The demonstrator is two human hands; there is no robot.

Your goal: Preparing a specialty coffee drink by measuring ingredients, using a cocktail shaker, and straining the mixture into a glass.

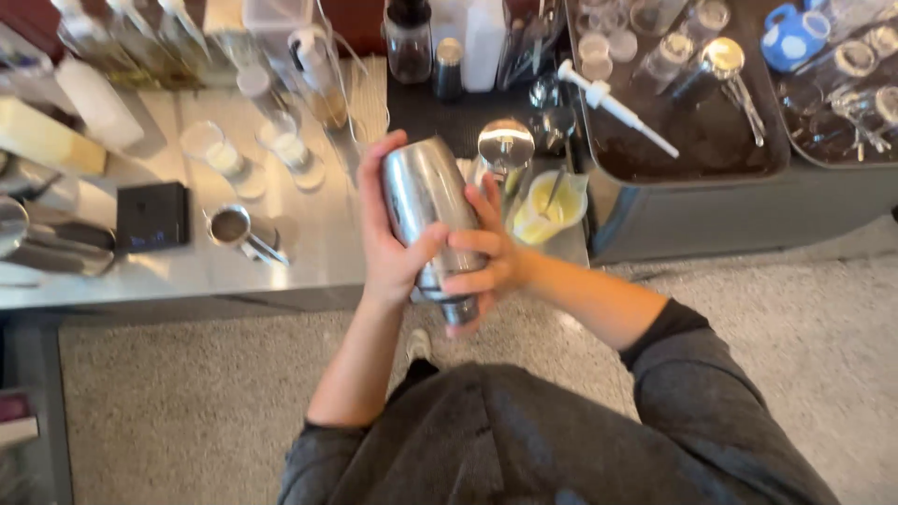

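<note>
Between your palms: shiny steel cocktail shaker (pixel 428 220), tilted, held above the floor just off the steel counter (pixel 309 243) edge. Left hand (pixel 388 248) wraps its side; right hand (pixel 486 262) clamps the lower end. Yellow-filled cup (pixel 547 210) sits just behind.

Bright even light, glare on steel counter (pixel 309 234) & shaker (pixel 426 201), edges soft w/ motion blur.

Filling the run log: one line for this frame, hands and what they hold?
left hand: grips shaker | right hand: grips shaker lower end | shaker: held above counter edge | nearby: yellow cup, metal jigger
</note>
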